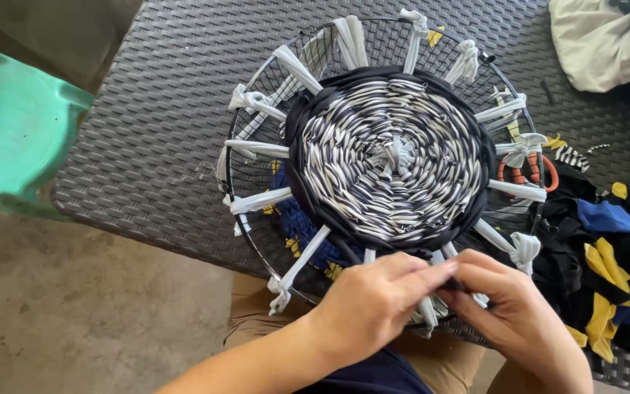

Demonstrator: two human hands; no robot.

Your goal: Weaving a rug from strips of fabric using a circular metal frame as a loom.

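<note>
Fingers of the left hand (373, 303) and right hand (515, 314) pinch together on a dark fabric strip (452, 283) at the near edge of the round woven mat (391, 164) on its wire hoop (257, 248), which rests on the bench (162, 131).

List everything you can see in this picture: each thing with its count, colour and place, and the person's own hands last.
Wire hoop: one, black, on the table, centre.
Woven round: one, black and white, inside the hoop.
Cloth spokes: many, white, tied from round to hoop.
Table: one, dark grey woven surface.
Chair: one, green, left edge.
Scissors: one pair, orange handles, right of the hoop.
Cloth scraps: a heap, black, yellow, blue, right side.
Pale cloth: one, cream, top right.
Left hand: pinching at the hoop's near edge.
Right hand: pinching a dark strip beside it.
</note>
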